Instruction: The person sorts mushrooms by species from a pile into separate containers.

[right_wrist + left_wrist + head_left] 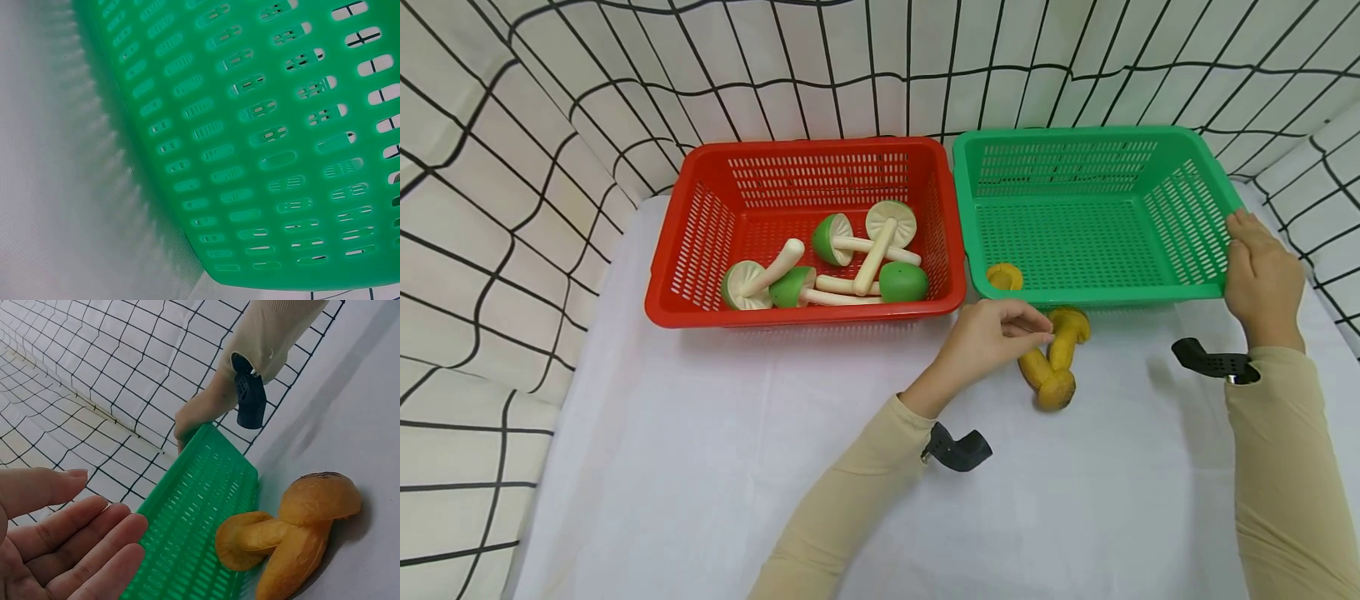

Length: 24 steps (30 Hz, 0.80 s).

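My right hand [1266,271] grips the right rim of a green plastic basket [1090,296]; only the basket's slotted wall [262,156] fills the right wrist view, with that hand out of sight there. In front of the basket, my left hand [992,333] hovers beside two yellow toy mushrooms on the white cloth. Its fingers [94,544] are loosely extended with nothing between them. One yellow mushroom [319,500] leans across the other mushroom [240,540] by the basket wall. Another yellow mushroom [1004,276] sits inside the basket's front left corner, partly hidden by the rim.
A red basket [805,315] stands close to the green one on its left. Several green-capped toy mushrooms [904,282] with pale stems lie in it. Black wire mesh [880,79] over white sheeting borders the back and sides of the cloth-covered table [700,467].
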Each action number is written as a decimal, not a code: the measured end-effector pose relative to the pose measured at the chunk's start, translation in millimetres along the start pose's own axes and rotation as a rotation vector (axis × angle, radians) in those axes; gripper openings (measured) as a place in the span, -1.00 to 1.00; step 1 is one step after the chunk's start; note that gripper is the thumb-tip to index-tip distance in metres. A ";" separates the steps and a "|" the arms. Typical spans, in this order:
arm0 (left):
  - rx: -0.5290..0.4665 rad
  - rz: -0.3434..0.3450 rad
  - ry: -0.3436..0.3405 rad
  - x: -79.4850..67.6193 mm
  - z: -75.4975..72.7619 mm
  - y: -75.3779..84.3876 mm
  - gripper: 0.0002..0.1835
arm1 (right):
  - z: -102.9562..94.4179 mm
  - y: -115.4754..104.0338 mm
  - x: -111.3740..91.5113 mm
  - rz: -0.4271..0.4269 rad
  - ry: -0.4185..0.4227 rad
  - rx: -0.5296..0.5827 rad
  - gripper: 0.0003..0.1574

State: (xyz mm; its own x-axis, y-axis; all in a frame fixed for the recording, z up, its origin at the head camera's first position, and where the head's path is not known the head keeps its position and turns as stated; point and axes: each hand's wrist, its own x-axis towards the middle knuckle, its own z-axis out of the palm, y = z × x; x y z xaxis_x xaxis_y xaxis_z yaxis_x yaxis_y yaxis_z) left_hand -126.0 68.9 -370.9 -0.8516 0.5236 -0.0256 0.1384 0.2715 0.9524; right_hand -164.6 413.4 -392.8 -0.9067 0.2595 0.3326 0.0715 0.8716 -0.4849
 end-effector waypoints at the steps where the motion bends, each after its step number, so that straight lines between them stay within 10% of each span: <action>1: -0.010 -0.005 -0.004 -0.5 1.8 -2.3 -0.88 | 0.1 0.1 0.0 0.000 0.002 0.001 -0.40; 24: -0.055 -0.118 -0.086 -4.9 33.1 -42.4 -0.80 | 0.4 -2.1 -0.8 -0.011 0.021 0.031 -0.40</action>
State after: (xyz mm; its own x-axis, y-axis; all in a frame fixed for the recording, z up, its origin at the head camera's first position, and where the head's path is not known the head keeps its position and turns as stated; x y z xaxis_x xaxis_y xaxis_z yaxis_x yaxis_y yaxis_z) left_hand -111.1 81.6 -421.2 -0.8133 0.5587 -0.1622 0.0098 0.2920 0.9564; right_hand -164.1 411.1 -392.4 -0.8983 0.2591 0.3549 0.0487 0.8614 -0.5056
